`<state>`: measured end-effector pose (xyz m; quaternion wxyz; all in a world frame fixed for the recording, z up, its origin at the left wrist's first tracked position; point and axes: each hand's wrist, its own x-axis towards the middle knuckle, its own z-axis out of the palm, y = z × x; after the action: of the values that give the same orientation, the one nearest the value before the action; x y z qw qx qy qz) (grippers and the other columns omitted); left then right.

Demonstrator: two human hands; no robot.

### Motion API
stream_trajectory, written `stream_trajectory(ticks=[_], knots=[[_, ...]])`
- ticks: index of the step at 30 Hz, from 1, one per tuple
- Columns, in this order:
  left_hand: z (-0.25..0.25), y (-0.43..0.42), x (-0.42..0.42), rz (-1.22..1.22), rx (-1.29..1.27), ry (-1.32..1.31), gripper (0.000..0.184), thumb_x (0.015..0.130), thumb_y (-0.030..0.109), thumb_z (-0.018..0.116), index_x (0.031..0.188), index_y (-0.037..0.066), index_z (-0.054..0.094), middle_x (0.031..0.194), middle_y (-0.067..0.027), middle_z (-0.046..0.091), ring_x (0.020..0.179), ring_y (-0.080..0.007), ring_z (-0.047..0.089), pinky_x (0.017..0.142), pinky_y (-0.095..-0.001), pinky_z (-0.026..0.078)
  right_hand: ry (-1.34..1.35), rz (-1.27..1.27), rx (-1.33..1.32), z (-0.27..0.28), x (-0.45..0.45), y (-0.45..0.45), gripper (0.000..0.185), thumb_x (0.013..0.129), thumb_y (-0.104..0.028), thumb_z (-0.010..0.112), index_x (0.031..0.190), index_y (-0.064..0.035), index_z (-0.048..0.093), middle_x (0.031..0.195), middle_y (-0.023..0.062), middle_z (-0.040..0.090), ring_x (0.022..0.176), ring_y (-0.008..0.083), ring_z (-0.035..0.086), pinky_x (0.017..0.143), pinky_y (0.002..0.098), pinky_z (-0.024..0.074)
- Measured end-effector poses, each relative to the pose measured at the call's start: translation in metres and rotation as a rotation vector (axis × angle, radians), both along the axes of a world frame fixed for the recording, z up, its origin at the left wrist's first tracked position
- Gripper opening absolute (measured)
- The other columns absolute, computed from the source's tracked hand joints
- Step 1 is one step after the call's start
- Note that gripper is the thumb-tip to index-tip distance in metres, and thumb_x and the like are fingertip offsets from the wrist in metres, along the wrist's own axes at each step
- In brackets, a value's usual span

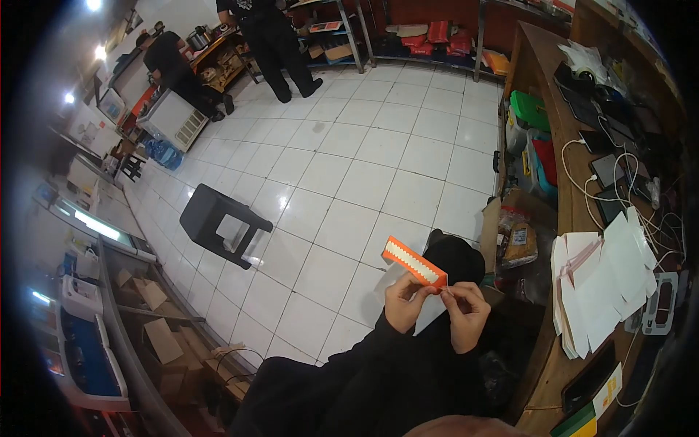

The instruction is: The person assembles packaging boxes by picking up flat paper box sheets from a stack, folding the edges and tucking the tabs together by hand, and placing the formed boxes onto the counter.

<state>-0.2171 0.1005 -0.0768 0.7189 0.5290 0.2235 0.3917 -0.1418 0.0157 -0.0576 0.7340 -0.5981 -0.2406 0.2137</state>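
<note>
Currently we hold the orange strip (413, 261) above our lap, its pale serrated row facing up and its far end angled up to the left. Our left hand (405, 302) has its fingers clamped on the near end; our right hand (468, 317) pinches the tip there, fingers apparently closed on it, though the contact is small in view. To our right, the wooden desk (570, 198) bears loose white papers (603, 282) and white cables (588, 175). A black stool (212, 217) stands on the tiled floor (357, 171).
</note>
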Motion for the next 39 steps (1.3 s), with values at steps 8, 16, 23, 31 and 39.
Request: stream_trajectory(ticks=[8, 16, 23, 31, 39], knots=[[0.002, 0.005, -0.007, 0.019, 0.240, 0.095, 0.009, 0.074, -0.003, 0.064, 0.080, -0.003, 0.058, 0.086, -0.0084, 0.061, 0.081, -0.0133, 0.060, 0.073, -0.0252, 0.048, -0.023, -0.111, 0.114, -0.005, -0.008, 0.005, 0.008, 0.072, 0.007, 0.063, 0.080, 0.0047, 0.062, 0.082, 0.0070, 0.054, 0.072, 0.0107, 0.054, 0.061, 0.0194, 0.0426], [0.001, -0.009, 0.000, 0.086, 0.134, -0.068, 0.011, 0.072, -0.009, 0.062, 0.079, -0.004, 0.056, 0.089, -0.0094, 0.056, 0.083, -0.0149, 0.057, 0.071, -0.0253, 0.047, -0.356, -0.139, -0.083, 0.002, -0.010, 0.004, 0.008, 0.073, 0.009, 0.062, 0.078, 0.0063, 0.057, 0.080, 0.0080, 0.053, 0.072, 0.0101, 0.053, 0.059, 0.0193, 0.0418], [0.001, -0.017, 0.002, 0.190, 0.258, -0.018, 0.009, 0.080, -0.003, 0.057, 0.087, -0.001, 0.053, 0.098, -0.0102, 0.047, 0.086, -0.0174, 0.054, 0.074, -0.0279, 0.047, -0.397, -0.274, -0.029, -0.008, -0.022, 0.020, 0.009, 0.072, 0.005, 0.063, 0.078, 0.0050, 0.056, 0.081, 0.0089, 0.053, 0.070, 0.0123, 0.053, 0.058, 0.0208, 0.0415], [0.006, -0.014, 0.002, 0.269, 0.319, -0.024, 0.007, 0.078, -0.005, 0.059, 0.083, -0.004, 0.053, 0.095, -0.0092, 0.047, 0.082, -0.0141, 0.054, 0.068, -0.0229, 0.047, -0.481, -0.239, -0.098, 0.011, -0.020, 0.020, 0.012, 0.065, 0.008, 0.064, 0.075, 0.0033, 0.059, 0.075, 0.0106, 0.056, 0.063, 0.0196, 0.056, 0.055, 0.0256, 0.0432], [0.010, -0.018, 0.000, 0.331, 0.388, 0.016, 0.006, 0.077, -0.006, 0.059, 0.080, -0.005, 0.054, 0.093, -0.0088, 0.047, 0.080, -0.0141, 0.054, 0.067, -0.0232, 0.047, -0.502, -0.013, -0.111, 0.029, 0.000, 0.016, 0.012, 0.065, 0.008, 0.063, 0.075, 0.0036, 0.059, 0.072, 0.0106, 0.055, 0.060, 0.0183, 0.056, 0.052, 0.0248, 0.0430]])
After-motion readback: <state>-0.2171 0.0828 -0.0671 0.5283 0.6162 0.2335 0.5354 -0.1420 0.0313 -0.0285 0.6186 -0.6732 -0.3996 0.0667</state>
